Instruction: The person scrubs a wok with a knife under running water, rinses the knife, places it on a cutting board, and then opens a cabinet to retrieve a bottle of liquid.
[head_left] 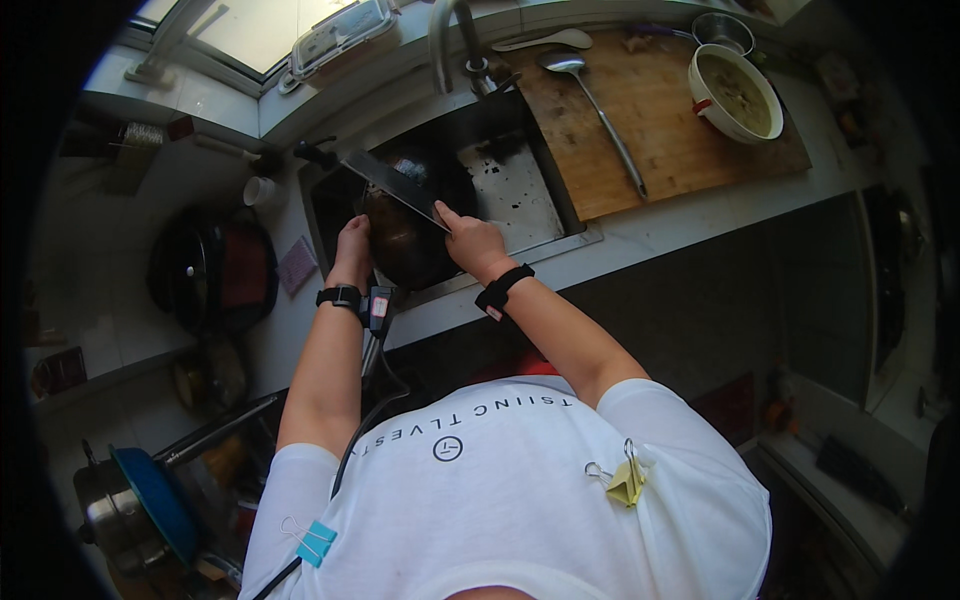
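Your left hand is closed on the rim of the dark wok, which sits tilted in the sink. Your right hand grips the handle of a broad cleaver, its blade lying across the wok's mouth. The blade passes close to your left fingers, so a slip on wet steel could likely cut them. The wok could also roll if your hold loosens. The ladle rests on the cutting board, well apart.
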